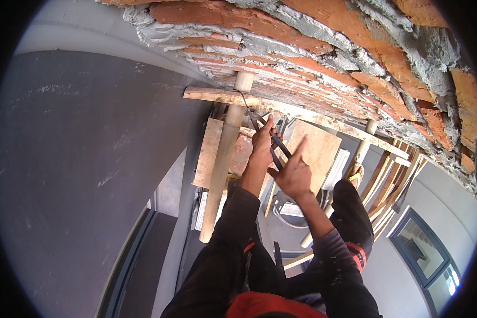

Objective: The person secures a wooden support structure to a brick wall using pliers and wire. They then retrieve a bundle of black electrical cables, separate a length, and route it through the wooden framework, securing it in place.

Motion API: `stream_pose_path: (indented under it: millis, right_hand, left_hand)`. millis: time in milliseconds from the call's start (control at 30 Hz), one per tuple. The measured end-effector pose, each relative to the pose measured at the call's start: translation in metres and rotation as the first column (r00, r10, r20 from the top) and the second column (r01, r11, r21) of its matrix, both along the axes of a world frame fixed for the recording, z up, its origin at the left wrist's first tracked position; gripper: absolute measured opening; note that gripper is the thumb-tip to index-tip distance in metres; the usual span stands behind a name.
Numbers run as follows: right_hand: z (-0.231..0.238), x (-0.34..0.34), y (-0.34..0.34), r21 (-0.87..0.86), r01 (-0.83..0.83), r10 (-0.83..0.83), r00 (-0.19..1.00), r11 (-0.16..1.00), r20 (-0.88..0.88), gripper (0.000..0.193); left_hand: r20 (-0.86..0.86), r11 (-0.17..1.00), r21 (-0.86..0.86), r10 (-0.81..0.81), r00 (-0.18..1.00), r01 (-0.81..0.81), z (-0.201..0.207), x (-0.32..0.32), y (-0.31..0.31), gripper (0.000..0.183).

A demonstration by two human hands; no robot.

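Observation:
A pair of dark long-handled pincers slants between my hands, its head up by a wooden crosspiece. My left hand is closed around the pincers near the head. Lower down, my right hand grips the handle ends, index finger stretched out along them. A thin dark wire loops over the crosspiece where it crosses a round wooden pole. The pincers' jaws are close to this wire; whether they bite on it, I cannot tell.
A rough brick wall with grey mortar rises just beyond the crosspiece. Another pole stands at the right, near stacked timber strips. Plywood boards lie below my hands. A dark grey wall fills the left; a window is at right.

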State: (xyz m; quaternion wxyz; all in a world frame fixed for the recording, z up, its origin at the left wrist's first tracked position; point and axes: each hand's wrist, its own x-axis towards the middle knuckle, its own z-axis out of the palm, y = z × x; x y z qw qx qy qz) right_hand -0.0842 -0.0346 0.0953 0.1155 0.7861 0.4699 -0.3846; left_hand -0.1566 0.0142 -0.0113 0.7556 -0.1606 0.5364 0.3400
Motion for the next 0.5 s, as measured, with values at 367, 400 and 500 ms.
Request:
stream_pose_path:
  millis: [367,400,500]
  right_hand:
    - [-0.019,0.003,-0.005,-0.141,0.194,-0.224,0.945,0.971,-0.239,0.084]
    - [-0.014,-0.001,-0.007,0.09,-0.11,0.097,0.985,0.99,0.143,0.088]
    - [-0.019,-0.009,-0.025,0.202,-0.183,0.15,0.974,0.962,0.168,0.097]
  left_hand:
    - [0.482,0.976,0.145,0.073,0.873,-0.161,-0.042,-0.023,-0.028,0.049]
    - [0.399,0.976,0.171,0.054,0.915,-0.132,-0.027,-0.02,-0.027,0.056]
    - [0.255,0.983,0.118,0.107,0.961,-0.141,0.005,-0.014,-0.028,0.066]
